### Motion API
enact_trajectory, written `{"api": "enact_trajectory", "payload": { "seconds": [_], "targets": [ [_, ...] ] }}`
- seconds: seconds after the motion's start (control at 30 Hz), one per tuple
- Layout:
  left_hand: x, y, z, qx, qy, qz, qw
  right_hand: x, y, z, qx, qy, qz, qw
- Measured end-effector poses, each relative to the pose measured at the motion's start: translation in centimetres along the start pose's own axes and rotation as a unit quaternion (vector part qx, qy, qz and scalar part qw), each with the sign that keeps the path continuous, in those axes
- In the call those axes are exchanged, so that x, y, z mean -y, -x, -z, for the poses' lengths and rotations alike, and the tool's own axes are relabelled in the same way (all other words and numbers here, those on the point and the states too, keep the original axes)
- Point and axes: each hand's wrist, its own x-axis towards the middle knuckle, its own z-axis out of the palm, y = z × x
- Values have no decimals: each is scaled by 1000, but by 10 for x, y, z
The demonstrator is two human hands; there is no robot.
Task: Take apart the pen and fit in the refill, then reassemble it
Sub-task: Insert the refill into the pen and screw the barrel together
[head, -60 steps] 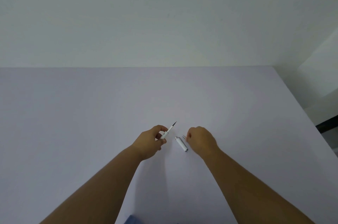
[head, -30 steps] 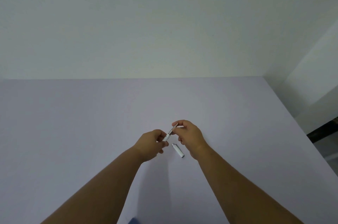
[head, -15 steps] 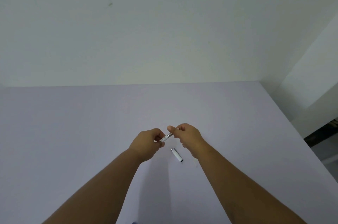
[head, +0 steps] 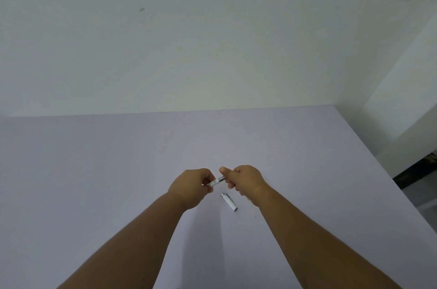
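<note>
Head view, the only 1: at lower centre of the frame both hands meet over the pale counter (head: 118,170). The left hand (head: 191,188) has its fingers (head: 206,181) pinched on the white end of the pen (head: 217,182), which runs slightly up toward the right. The right hand (head: 246,181) closes its fingers (head: 224,171) on the other end, past a short silvery band that shows in the gap between the hands. A second white piece, the cap (head: 229,201), lies loose on the counter just below the hands and touches neither.

By its look the pen is light, stiff and thin, with a smooth shell that would likely slip under a loose pinch. I judge the best hold is close to the joint on each side, left hand steadying the white barrel and right hand turning or pulling the front section, with force kept along the axis so the thin parts do not bend. The cap is round and could roll if nudged.

Much is hard to make out. The tip is buried in the right hand, so I cannot tell whether the refill is in, or whether the joint is threaded or push-fit. The pen is tiny in the frame, and how far the 2 parts are seated cannot be read. A faint yellowish speck (head: 248,199) lies by the right wrist; what it is I cannot say.
</note>
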Motion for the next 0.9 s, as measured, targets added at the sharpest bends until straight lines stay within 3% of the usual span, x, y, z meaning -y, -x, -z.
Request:
{"api": "enact_trajectory", "payload": {
  "seconds": [0.13,0.27,0.37,0.5,0.67,0.8,0.9],
  "targets": [
    [1,-1,0,-9,-10,-3,1000,-4,0,1,36,-76,23,996],
    [0,0,-2,-9,-18,-12,1000,-5,2,-1,15,-40,-4,999],
    [1,1,-1,-9,-12,0,1000,-7,3,0,35,-94,24,995],
    [1,3,-3,-2,-22,-6,1000,-8,5,0,12,-43,-5,999],
    [1,5,-2,-9,-34,-2,999,-13,6,1,39,-107,22,993],
    [2,7,-3,-10,-40,-5,999,-12,8,-1,24,-55,-2,998],
    [3,7,-2,-15,-44,-3,999,-12,8,-2,42,-113,23,992]
  ]
}}
